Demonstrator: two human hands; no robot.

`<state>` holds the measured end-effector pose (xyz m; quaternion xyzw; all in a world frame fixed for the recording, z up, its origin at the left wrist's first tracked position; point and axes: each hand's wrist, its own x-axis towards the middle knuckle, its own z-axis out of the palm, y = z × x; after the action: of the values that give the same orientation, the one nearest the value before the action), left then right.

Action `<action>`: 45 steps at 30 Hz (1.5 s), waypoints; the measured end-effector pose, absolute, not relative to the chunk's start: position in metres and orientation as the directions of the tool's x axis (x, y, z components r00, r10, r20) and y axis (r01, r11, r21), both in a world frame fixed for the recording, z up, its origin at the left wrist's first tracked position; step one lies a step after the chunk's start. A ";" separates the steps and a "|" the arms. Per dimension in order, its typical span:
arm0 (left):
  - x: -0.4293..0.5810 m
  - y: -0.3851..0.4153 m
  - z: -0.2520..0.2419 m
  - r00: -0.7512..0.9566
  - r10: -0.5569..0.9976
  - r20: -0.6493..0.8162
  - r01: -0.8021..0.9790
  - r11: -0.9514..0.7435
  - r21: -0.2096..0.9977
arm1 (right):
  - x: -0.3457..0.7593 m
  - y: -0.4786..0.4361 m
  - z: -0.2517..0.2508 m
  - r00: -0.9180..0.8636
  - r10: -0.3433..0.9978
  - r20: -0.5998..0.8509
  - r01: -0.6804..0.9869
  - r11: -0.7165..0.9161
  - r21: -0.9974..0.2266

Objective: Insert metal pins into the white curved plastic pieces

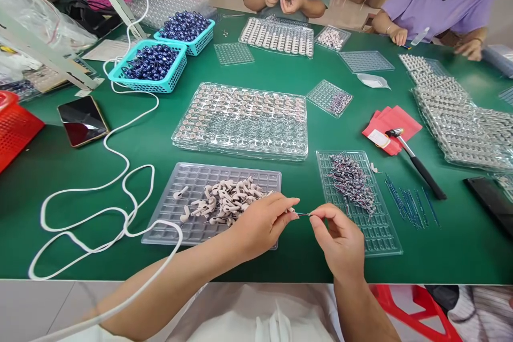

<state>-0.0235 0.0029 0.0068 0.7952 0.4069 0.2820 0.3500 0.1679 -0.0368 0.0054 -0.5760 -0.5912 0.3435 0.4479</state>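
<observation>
My left hand (pixel 262 222) is closed in a pinch on a small off-white earbud shell, of which only a bit shows at the fingertips. A thin dark wire (pixel 303 214) runs from it to my right hand (pixel 340 240), whose thumb and forefinger are pinched on the wire's end. Under and behind my left hand, a clear plastic tray (pixel 160 224) holds a heap of similar earbud shells (pixel 228 197). Beside my right hand lies another clear tray (pixel 382 240) with a pile of tiny wired parts (pixel 352 181).
A filled blister tray (pixel 240 144) lies ahead. Farther off are blue baskets (pixel 176 77) of dark shiny parts. A white cable (pixel 128 168) loops at left near a phone (pixel 83 121). At right lie a hammer (pixel 419 165), red envelopes (pixel 395 123) and stacked trays (pixel 460 123). Two people sit opposite.
</observation>
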 end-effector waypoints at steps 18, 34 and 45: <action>-0.020 0.003 0.003 0.470 0.770 0.431 0.437 -0.627 0.645 | 0.170 -0.036 0.003 0.107 0.990 0.096 0.439 0.040 -0.898; -0.020 0.002 0.000 0.474 0.778 0.413 0.428 -0.613 0.664 | 0.169 -0.036 0.007 0.123 0.984 0.129 0.486 0.054 -0.873; -0.021 0.003 0.002 0.482 0.809 0.336 0.462 -0.561 0.687 | 0.166 -0.036 0.001 0.062 0.947 0.315 0.534 0.236 -0.812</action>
<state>-0.0205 0.0030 0.0017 0.8197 0.3876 0.3294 0.2632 0.1661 -0.0356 0.0014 -0.5739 -0.6452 0.2299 0.4489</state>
